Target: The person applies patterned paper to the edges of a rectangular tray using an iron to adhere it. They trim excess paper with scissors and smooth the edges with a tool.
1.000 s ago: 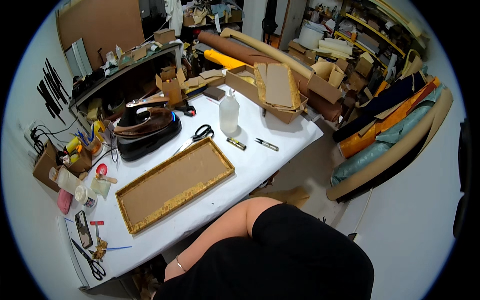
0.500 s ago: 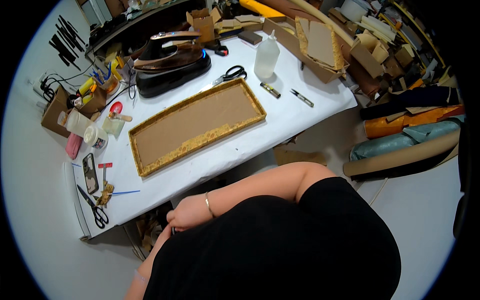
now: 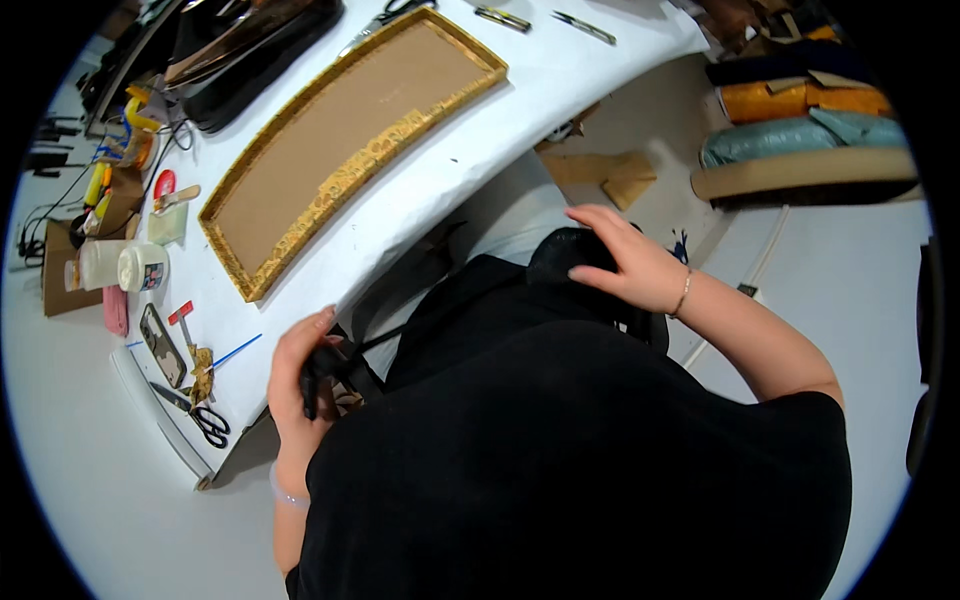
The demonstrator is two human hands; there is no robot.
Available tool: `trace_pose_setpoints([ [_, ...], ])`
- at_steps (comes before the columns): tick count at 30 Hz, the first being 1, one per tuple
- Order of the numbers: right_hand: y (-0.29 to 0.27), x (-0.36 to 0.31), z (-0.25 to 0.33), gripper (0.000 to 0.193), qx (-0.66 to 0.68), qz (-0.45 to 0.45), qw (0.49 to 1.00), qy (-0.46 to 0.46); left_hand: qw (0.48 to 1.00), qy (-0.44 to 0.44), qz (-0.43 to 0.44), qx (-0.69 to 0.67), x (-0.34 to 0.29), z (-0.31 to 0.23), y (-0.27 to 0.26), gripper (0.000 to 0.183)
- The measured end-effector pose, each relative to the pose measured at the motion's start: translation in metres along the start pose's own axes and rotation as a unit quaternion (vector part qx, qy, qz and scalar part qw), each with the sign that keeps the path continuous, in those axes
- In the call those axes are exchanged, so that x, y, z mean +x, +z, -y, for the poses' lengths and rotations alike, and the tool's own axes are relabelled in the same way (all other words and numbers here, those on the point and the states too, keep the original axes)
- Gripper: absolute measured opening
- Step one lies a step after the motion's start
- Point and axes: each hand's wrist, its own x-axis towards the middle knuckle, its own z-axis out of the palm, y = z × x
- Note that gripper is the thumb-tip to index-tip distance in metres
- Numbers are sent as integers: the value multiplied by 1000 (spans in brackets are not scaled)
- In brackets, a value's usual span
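My left hand (image 3: 292,372) is beside the table's near edge, its fingers curled round a black, armrest-like part (image 3: 322,378). To the right, my right hand (image 3: 645,268) lies against a rounded black padded thing (image 3: 556,258). Its thumb and fingers are spread apart over that surface; what the padded thing belongs to cannot be told. On the white-covered table (image 3: 420,190) sits a long shallow tray (image 3: 228,262) with a brown bottom and gold patterned walls, and neither hand touches it.
Black-handled scissors (image 3: 210,425), a phone (image 3: 163,345) and a white jar (image 3: 143,268) occupy the table's left side. A cutter (image 3: 503,19) and a slim pen-like tool (image 3: 584,27) lie at the far edge. Rolled materials (image 3: 800,170) are stacked at the right.
My hands, together before at the lower left, are now apart. The right has swung out to the right, onto the padded thing. The view has tilted down, so the table sits higher.
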Motion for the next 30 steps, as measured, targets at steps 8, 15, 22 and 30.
trace_pose_setpoints([
  [8,48,-64,-51,128,-74,-32,990,112,976,-57,-102,-184,41,1,12,50],
  [15,43,-31,-24,113,-41,-17,999,12,939,-93,-252,-213,9,27,-53,49],
  [22,39,-5,14,100,-101,42,994,-13,860,-253,-418,-151,-54,31,-54,26],
  [30,-16,-13,32,90,-26,-3,1000,8,898,-246,-278,-236,-109,32,-58,31],
])
